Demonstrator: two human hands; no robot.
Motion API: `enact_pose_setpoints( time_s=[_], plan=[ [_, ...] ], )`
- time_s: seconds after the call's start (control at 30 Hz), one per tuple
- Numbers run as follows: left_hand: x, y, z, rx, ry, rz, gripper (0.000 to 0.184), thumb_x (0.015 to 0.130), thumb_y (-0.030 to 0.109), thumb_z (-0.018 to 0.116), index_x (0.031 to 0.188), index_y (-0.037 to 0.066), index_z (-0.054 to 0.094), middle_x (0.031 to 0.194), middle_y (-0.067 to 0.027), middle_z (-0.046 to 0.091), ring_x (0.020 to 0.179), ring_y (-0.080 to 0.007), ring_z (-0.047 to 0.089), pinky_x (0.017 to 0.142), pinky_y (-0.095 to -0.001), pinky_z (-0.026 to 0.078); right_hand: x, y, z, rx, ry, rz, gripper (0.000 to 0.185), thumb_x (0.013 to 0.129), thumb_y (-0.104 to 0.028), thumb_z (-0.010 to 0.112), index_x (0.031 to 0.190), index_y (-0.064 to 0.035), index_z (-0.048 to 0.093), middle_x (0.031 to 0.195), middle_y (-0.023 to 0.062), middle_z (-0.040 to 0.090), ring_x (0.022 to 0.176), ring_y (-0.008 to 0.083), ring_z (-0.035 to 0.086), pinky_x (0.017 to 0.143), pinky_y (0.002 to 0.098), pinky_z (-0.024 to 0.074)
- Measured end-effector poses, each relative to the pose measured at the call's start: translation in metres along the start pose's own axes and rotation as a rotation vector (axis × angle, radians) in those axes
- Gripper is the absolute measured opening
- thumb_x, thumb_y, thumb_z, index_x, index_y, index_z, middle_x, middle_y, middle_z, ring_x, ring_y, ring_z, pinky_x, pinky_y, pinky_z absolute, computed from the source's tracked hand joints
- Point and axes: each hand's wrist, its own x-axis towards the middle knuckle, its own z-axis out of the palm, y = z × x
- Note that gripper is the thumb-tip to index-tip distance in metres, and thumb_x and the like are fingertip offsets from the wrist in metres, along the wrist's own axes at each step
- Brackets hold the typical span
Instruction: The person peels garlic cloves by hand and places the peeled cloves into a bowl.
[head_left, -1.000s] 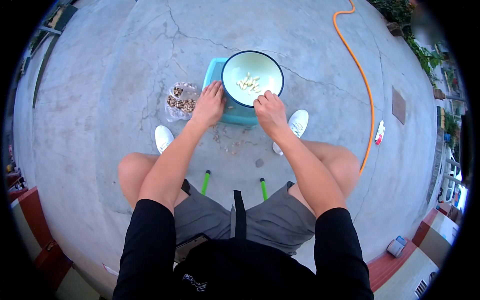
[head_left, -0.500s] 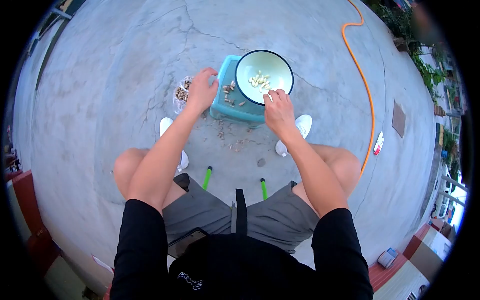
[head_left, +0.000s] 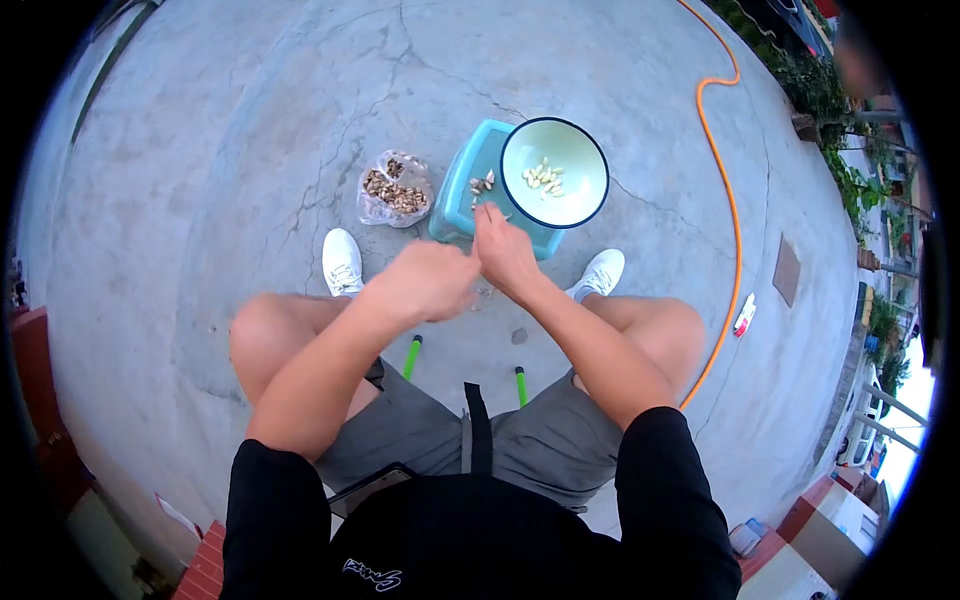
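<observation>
A pale bowl with a dark rim [head_left: 580, 205] rests on a turquoise stool [head_left: 488, 150], with several peeled white cloves [head_left: 543, 176] inside. Left of the bowl, a few unpeeled brownish cloves [head_left: 483, 184] lie on the stool top. My right hand [head_left: 503, 248] is at the stool's near edge, its fingers pinched together on something too small to make out. Touching or almost touching it, my left hand [head_left: 430, 280] is blurred, and its fingertips cannot be made out. A clear plastic bag of brown cloves [head_left: 395, 192] sits on the ground to the left.
An orange hose [head_left: 735, 210] curves over the concrete on the right, near a small white and red packet [head_left: 745, 314]. My white shoes [head_left: 342, 262] flank the stool. Two green legs with dark tips [head_left: 413, 358] show between my knees. A phone [head_left: 370, 487] lies at my lap.
My left hand has moved from beside the stool down toward my right hand. My right hand has left the bowl's rim and shifted left. The stool and bowl appear further right in view.
</observation>
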Motion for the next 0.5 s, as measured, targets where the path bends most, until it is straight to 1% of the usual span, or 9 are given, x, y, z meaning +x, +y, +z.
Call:
enact_pose_setpoints(
  time_s=[0.03,0.07,0.1,0.17,0.2,0.23,0.27,0.37,0.5],
  plan=[
    [-0.002,0.002,0.003,0.007,-0.099,0.060,0.032,0.086,0.029,0.067,0.099,0.000,0.062,0.090,-0.0191,0.068,0.086,-0.0378,0.067,0.076,-0.0491,0.054,0.008,0.003,0.008,-0.047,0.007,0.061,0.051,0.078,-0.004,0.059,0.126,0.0094,0.047,0.128,0.0277,0.053,0.081,0.0386,0.068,0.068,0.0474,0.0558],
    [-0.004,0.003,0.005,-0.003,-0.095,0.057,0.032,0.086,0.029,0.067,0.099,0.000,0.062,0.090,-0.0191,0.068,0.086,-0.0378,0.067,0.076,-0.0491,0.054,0.012,0.006,0.015,-0.096,0.013,0.120,0.057,0.078,-0.005,0.059,0.130,0.0108,0.044,0.137,0.0302,0.047,0.081,0.0393,0.069,0.068,0.0477,0.0562],
    [-0.005,0.003,0.006,-0.018,-0.084,0.075,0.032,0.085,0.028,0.068,0.100,0.000,0.062,0.091,-0.0186,0.068,0.086,-0.0373,0.067,0.076,-0.0484,0.054,0.015,0.005,0.016,-0.102,0.005,0.113,0.057,0.078,-0.005,0.059,0.130,0.0108,0.044,0.137,0.0302,0.047,0.081,0.0393,0.069,0.068,0.0477,0.0562],
    [-0.006,0.001,0.007,-0.040,-0.062,0.088,0.032,0.085,0.027,0.068,0.101,0.000,0.061,0.092,-0.0180,0.068,0.086,-0.0368,0.067,0.076,-0.0477,0.054,0.023,0.003,0.016,-0.106,0.009,0.190,0.067,0.078,-0.008,0.059,0.138,0.0104,0.037,0.148,0.0288,0.038,0.084,0.0397,0.070,0.070,0.0469,0.0570],
    [-0.005,-0.001,0.009,-0.009,0.009,0.098,0.031,0.085,0.026,0.068,0.100,0.000,0.062,0.092,-0.0179,0.067,0.087,-0.0360,0.068,0.076,-0.0468,0.054,0.027,0.003,0.017,-0.111,0.004,0.181,0.067,0.078,-0.008,0.059,0.138,0.0104,0.037,0.148,0.0288,0.038,0.084,0.0397,0.070,0.070,0.0469,0.0570],
    [-0.005,-0.002,0.009,0.024,0.078,0.108,0.031,0.084,0.025,0.068,0.100,-0.001,0.062,0.093,-0.0177,0.067,0.087,-0.0352,0.068,0.075,-0.0460,0.054,0.029,0.003,0.018,-0.097,-0.021,0.251,0.066,0.080,-0.009,0.056,0.141,0.0070,0.038,0.149,0.0247,0.040,0.085,0.0408,0.069,0.071,0.0481,0.0563],
    [-0.004,-0.003,0.009,0.018,0.083,0.103,0.031,0.084,0.025,0.068,0.100,-0.001,0.062,0.093,-0.0177,0.067,0.087,-0.0352,0.068,0.075,-0.0460,0.054,0.032,0.003,0.019,-0.084,-0.047,0.323,0.065,0.082,-0.010,0.053,0.143,0.0037,0.038,0.150,0.0207,0.042,0.086,0.0419,0.068,0.072,0.0493,0.0556],
    [-0.003,-0.001,0.004,-0.001,0.107,0.096,0.029,0.083,0.023,0.068,0.098,-0.001,0.062,0.093,-0.0170,0.067,0.089,-0.0340,0.068,0.075,-0.0451,0.055,0.035,0.007,0.025,-0.085,-0.092,0.375,0.062,0.083,-0.012,0.052,0.143,0.0019,0.039,0.151,0.0181,0.041,0.084,0.0423,0.068,0.073,0.0496,0.0558],
    [-0.003,0.001,0.002,-0.014,0.106,0.131,0.026,0.084,0.023,0.068,0.096,0.000,0.063,0.094,-0.0166,0.068,0.088,-0.0334,0.069,0.075,-0.0450,0.055,0.030,0.017,0.038,-0.114,-0.054,0.332,0.061,0.084,-0.012,0.051,0.143,0.0012,0.039,0.152,0.0178,0.040,0.083,0.0427,0.068,0.073,0.0499,0.0559]
  ],
)
